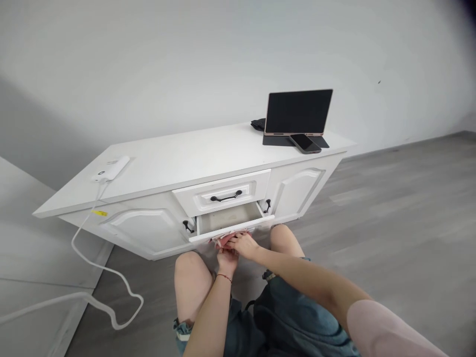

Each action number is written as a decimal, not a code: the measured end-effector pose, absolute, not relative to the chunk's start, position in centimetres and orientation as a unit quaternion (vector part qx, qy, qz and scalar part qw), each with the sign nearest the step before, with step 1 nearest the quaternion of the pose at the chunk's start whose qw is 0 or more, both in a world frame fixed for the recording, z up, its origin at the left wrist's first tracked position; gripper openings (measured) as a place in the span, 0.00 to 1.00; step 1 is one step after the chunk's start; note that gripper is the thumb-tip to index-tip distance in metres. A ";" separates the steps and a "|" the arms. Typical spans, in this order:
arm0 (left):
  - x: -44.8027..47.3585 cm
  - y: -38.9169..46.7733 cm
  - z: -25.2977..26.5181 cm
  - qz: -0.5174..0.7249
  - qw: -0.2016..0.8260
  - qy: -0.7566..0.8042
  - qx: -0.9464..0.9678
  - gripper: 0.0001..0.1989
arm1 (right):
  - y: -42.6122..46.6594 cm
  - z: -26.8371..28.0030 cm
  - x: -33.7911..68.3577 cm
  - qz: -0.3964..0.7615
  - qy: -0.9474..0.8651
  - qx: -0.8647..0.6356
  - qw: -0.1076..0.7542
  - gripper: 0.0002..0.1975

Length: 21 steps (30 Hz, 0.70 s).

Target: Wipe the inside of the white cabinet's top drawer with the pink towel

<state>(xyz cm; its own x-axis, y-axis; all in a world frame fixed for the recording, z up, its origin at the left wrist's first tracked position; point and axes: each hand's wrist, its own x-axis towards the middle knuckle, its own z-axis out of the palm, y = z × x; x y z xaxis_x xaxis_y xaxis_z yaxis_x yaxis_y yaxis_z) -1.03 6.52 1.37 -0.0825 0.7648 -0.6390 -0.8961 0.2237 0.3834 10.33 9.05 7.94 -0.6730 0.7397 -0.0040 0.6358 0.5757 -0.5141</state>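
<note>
A reddish-pink cloth [225, 240] is bunched against the front of the pulled-out lower drawer [223, 233]. My left hand [227, 260] is closed on the cloth from below, its fingertips largely hidden. My right hand [244, 244] lies over the cloth from the right, fingers bent around it. Behind the hands, the drawer's inside shows a bare, slightly stained bottom. The drawer's own handle is out of sight behind the hands and cloth. Above it, the upper drawer [226, 194] with a black handle is closed.
On the white cabinet top [186, 156] stand a dark-screened tablet [299, 111], a phone [305, 144] and a black item [258, 124]. A power strip [111, 168] lies at the left end, its white cord [111, 267] hanging to the floor. My knees flank the drawer.
</note>
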 end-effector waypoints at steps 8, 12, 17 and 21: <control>-0.6 6.6 3.4 0.597 0.670 0.429 -0.104 0.11 | 8.9 7.9 18.6 0.058 -0.894 -0.445 0.011 0.19; -0.3 6.9 3.9 0.588 0.666 0.450 -0.092 0.10 | 8.5 6.4 20.7 0.072 -0.842 -0.532 0.052 0.23; 0.1 7.1 3.6 0.583 0.654 0.475 -0.082 0.12 | 8.6 3.7 20.5 0.138 -0.773 -0.612 0.100 0.29; 0.2 7.1 3.4 0.579 0.647 0.490 -0.073 0.13 | 8.8 1.4 17.6 0.244 -0.643 -0.676 0.264 0.27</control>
